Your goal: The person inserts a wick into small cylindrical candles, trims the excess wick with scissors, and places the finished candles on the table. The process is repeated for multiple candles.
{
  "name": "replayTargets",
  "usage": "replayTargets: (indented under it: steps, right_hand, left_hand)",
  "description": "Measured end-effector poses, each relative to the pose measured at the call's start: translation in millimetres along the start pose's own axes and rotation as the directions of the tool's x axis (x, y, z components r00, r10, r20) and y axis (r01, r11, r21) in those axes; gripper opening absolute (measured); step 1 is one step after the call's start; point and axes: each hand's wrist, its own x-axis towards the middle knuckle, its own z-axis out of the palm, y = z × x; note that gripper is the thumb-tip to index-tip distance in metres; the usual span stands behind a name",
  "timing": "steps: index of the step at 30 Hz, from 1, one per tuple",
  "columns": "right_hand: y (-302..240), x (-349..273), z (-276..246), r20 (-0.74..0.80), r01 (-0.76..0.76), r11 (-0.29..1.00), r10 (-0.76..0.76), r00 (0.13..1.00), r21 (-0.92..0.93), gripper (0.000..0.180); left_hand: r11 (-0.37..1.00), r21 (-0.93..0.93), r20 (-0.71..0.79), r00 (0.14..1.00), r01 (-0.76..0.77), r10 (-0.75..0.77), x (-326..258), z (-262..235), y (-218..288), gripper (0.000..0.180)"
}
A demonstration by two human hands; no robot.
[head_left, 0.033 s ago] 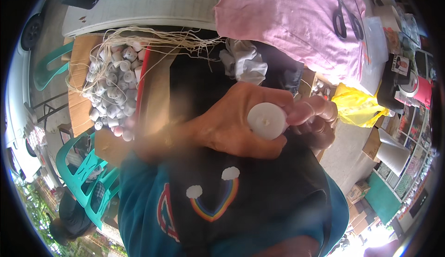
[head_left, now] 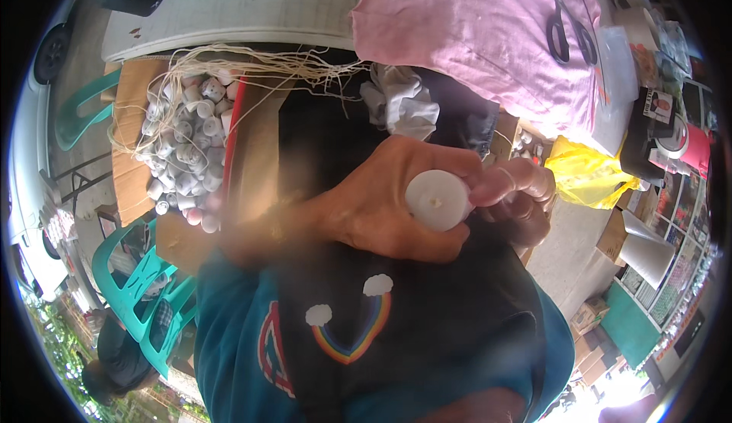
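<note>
My left hand (head_left: 377,206) is closed round a white cylinder (head_left: 438,200), whose flat round end faces up with a small pale spot at its middle. Beside it, my right hand (head_left: 522,202) has its fingers curled together, one fingertip against the cylinder's right edge. Whatever those fingers may pinch is hidden. Both hands are over the black apron (head_left: 427,309) with a rainbow on it. To the left, a cardboard box (head_left: 131,171) holds a heap of small whitish cylinders (head_left: 187,145). Loose cream strings (head_left: 267,63) trail across that heap.
A pink cloth (head_left: 465,34) covers part of the white table (head_left: 229,15), with black scissors (head_left: 560,30) on it. Crumpled white fabric (head_left: 402,103) lies beyond my hands. A yellow plastic bag (head_left: 587,171) is at the right, and green chairs (head_left: 126,270) stand at the left.
</note>
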Motion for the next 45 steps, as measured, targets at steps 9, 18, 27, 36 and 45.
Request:
replayTargets:
  steps: [9,18,27,36,45]
  right_hand:
    - [-3.6,8.8,-4.2,0.057,0.002,0.999,0.001,0.998,-0.042,0.02]
    - [-1.6,40.1,-27.3,0.162,0.194,0.98,-0.186,0.969,-0.037,0.036]
    - [-91.5,107.1,-100.1,-0.076,-0.165,-0.09,-0.613,0.786,-0.982,0.027]
    - [-89.5,144.4,-103.4,-0.015,-0.233,-0.424,-0.457,0.889,-0.875,0.034]
    - [-83.8,112.2,-64.2,-0.386,0.031,0.642,-0.499,0.776,-0.766,0.015]
  left_hand:
    - [1.0,0.012,0.006,1.0,-0.025,0.025,1.3,-6.5,-4.0,0.021]
    - [0.962,0.188,-0.143,0.963,-0.199,0.228,16.2,-16.2,9.0,0.029]
    - [0.803,0.564,-0.51,0.684,-0.192,0.522,41.4,-49.9,33.9,0.052]
    - [0.603,0.691,-0.257,0.644,-0.399,0.721,94.4,-58.4,18.0,0.025]
    - [0.797,0.479,-0.402,0.716,-0.367,0.571,104.0,-46.7,24.1,0.02]
